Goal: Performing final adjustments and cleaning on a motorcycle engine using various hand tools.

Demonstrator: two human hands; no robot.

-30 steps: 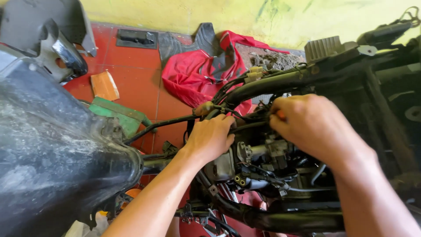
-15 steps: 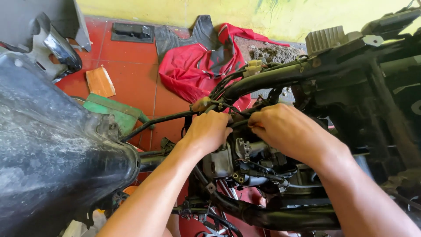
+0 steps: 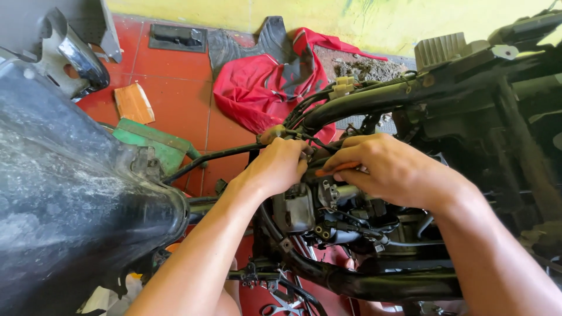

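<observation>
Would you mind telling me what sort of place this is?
Probably a small motorcycle repair spot: a stripped motorcycle frame with exposed engine parts, and red body panels lying on the tiled floor.

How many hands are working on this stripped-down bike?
2. The left hand grips the cables and parts at the middle of the black frame. The right hand, just beside it, holds a small orange tool. No other person's hands show.

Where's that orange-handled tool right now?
The orange tool sits mid-frame in the head view, pinched in the right hand, its tip toward the left hand, just above the engine parts.
</observation>
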